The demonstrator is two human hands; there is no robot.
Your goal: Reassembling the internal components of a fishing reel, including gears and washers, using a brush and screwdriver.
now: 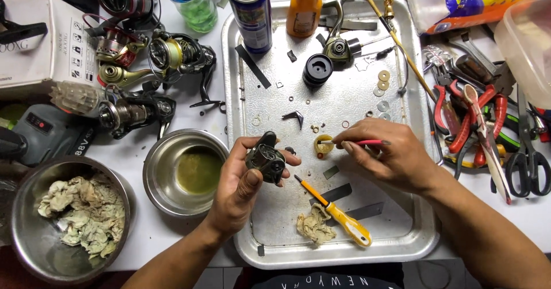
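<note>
Left hand [244,185] grips dark reel body [266,160] above metal tray [402,240], opening up for access. Right hand [384,157] pinches red-handled brush [359,142], tip in small yellow grease cup [323,145]. Yellow screwdriver [338,214] parked nearby.

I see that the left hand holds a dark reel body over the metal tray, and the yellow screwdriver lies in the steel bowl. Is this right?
Not quite. The head view shows the yellow screwdriver lying on the metal tray, beside a crumpled rag, not in a bowl. The left hand does hold the dark reel body over the tray.
</note>
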